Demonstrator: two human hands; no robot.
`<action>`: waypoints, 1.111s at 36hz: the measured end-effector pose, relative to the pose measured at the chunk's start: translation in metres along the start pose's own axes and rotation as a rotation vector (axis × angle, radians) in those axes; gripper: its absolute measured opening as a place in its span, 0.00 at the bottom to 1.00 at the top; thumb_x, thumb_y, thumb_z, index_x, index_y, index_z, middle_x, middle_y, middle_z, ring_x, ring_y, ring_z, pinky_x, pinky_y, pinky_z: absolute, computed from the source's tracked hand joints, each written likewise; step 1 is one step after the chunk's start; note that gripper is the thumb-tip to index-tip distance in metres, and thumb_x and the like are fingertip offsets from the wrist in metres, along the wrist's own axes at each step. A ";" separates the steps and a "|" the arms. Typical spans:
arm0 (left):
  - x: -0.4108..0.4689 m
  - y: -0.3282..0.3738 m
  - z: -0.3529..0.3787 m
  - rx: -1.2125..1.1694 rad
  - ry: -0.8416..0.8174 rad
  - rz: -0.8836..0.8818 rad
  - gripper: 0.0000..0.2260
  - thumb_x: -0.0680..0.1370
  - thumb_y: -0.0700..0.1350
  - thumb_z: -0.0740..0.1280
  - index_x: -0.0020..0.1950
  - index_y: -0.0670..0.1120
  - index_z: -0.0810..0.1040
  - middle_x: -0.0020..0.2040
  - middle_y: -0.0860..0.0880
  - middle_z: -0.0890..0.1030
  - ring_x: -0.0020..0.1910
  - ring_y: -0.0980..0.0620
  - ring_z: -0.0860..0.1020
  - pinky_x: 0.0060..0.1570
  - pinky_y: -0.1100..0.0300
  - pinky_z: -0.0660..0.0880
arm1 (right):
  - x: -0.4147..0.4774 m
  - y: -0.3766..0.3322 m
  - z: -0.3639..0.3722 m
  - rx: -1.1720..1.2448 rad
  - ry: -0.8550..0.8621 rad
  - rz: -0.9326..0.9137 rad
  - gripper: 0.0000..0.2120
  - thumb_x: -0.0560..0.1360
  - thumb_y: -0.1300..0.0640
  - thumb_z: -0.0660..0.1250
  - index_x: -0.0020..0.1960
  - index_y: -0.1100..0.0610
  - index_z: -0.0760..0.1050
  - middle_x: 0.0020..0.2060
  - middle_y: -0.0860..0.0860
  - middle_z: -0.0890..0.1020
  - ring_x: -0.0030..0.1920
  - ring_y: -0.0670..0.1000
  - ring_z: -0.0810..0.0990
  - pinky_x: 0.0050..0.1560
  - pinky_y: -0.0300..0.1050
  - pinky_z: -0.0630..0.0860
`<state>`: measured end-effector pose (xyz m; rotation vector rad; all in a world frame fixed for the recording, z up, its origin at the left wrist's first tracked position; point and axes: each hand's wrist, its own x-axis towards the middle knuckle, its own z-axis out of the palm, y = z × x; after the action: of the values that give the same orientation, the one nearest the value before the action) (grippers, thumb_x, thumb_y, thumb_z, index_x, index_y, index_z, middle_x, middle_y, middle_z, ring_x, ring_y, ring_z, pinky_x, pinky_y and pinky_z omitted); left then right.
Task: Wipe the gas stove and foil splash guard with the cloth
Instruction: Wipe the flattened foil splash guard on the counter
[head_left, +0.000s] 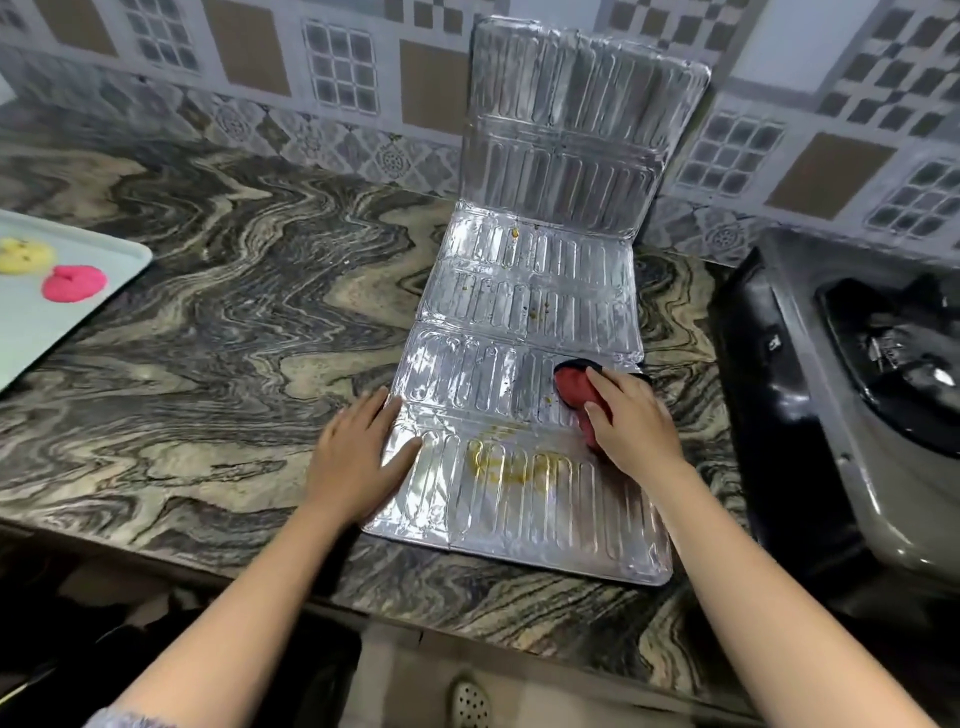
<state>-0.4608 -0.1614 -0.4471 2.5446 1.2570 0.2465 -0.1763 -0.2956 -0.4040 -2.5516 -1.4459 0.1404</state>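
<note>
On the marbled counter (218, 322) our foil splash guard (519, 467) lay flat, far panel against the tiled wall (311, 78). Our left hand (358, 457) pressed open-fingered on its edge; our right hand (634, 421) gripped the cloth (574, 387) beside the gas stove (852, 395).

light: even, indoor | glare: foil splash guard (524, 364) | edges: wide-angle warp, soft

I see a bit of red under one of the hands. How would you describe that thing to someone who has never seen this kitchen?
Find the ribbed silver foil splash guard lying on the marbled countertop. On its right side, under the right hand, is the cloth, pressed onto the foil. It is the only soft red thing on the shiny panel; the round pink object sits far left on a tray.
</note>
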 end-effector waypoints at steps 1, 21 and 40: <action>0.000 0.000 0.000 0.000 -0.002 -0.002 0.36 0.71 0.69 0.43 0.74 0.52 0.59 0.76 0.51 0.58 0.75 0.52 0.55 0.73 0.52 0.52 | 0.001 0.002 -0.001 -0.012 -0.011 -0.038 0.22 0.79 0.52 0.56 0.73 0.51 0.61 0.72 0.49 0.65 0.72 0.52 0.60 0.70 0.51 0.57; 0.001 0.000 0.003 0.014 0.011 -0.029 0.31 0.74 0.67 0.48 0.74 0.55 0.57 0.76 0.55 0.56 0.75 0.56 0.52 0.71 0.57 0.48 | 0.026 -0.022 0.049 0.070 0.140 0.267 0.22 0.80 0.50 0.51 0.74 0.50 0.58 0.75 0.50 0.59 0.74 0.54 0.56 0.72 0.53 0.48; -0.001 0.004 0.001 0.027 -0.016 -0.039 0.34 0.73 0.68 0.42 0.75 0.55 0.53 0.77 0.56 0.52 0.75 0.57 0.50 0.72 0.58 0.44 | 0.057 -0.097 0.064 0.127 0.026 0.068 0.23 0.81 0.48 0.48 0.75 0.49 0.54 0.76 0.49 0.54 0.75 0.53 0.52 0.73 0.53 0.45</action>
<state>-0.4579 -0.1646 -0.4464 2.5365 1.3118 0.2019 -0.2401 -0.1898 -0.4432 -2.4909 -1.2983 0.2024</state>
